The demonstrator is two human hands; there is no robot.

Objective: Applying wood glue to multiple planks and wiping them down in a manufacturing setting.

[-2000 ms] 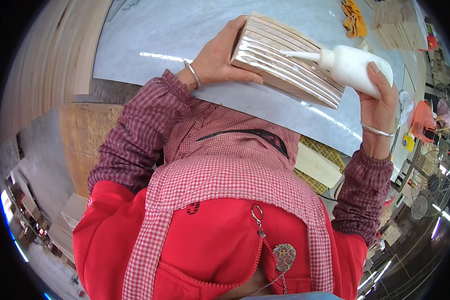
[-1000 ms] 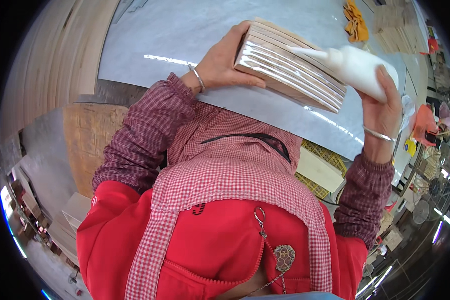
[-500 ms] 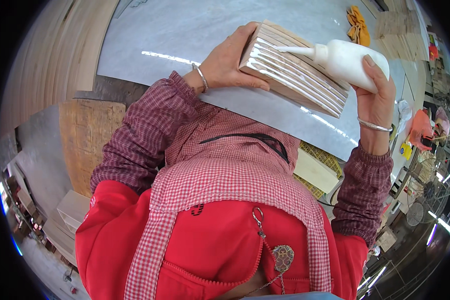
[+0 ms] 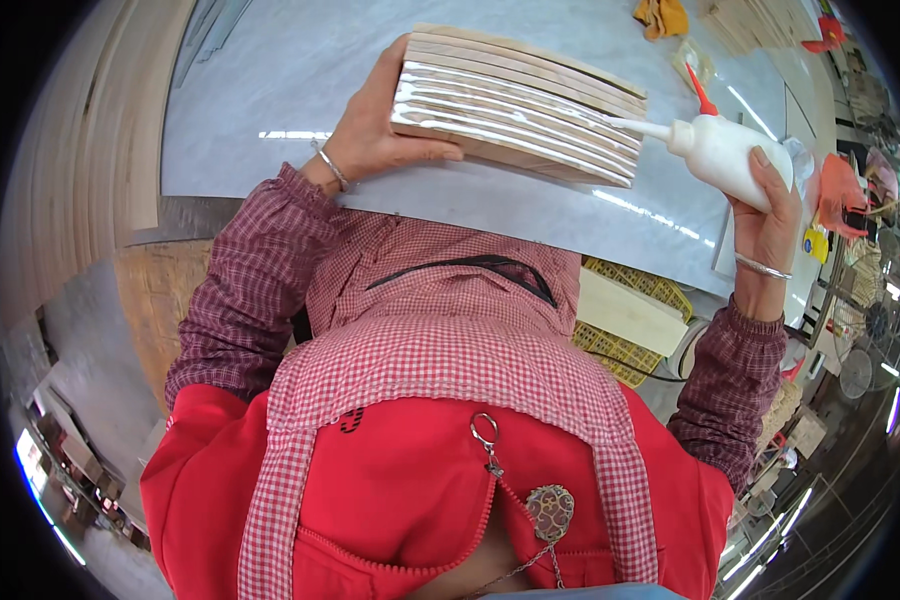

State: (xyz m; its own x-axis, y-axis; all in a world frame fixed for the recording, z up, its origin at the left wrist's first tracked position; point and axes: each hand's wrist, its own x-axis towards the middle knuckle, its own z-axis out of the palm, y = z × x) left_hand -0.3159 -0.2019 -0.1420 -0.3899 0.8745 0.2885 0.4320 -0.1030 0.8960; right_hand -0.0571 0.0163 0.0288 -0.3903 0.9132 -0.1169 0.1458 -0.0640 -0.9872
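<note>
My left hand (image 4: 368, 130) grips the left end of a stack of wooden strips (image 4: 530, 160), thumb along the near side and fingers behind. White glue (image 4: 490, 98) runs in several lengthwise lines along the strips' edges; the farthest strips are bare. My right hand (image 4: 768, 208) is wrapped round a white squeeze bottle (image 4: 725, 158), tilted so its thin nozzle points left. The nozzle tip touches or hovers just over a strip edge near the stack's right end; which one I cannot tell.
A grey-white tabletop (image 4: 280, 90) lies under the stack. Behind the bottle rises a red pointed nozzle (image 4: 702, 92). An orange cloth (image 4: 662, 18) lies at the back. Long boards (image 4: 100, 120) are piled at left. A yellow crate (image 4: 610, 345) with a pale board stands below the table edge.
The nozzle has moved from the stack's left end to its right end, laying glue along a strip. In the picture, the stack has shifted left and sits more level.
</note>
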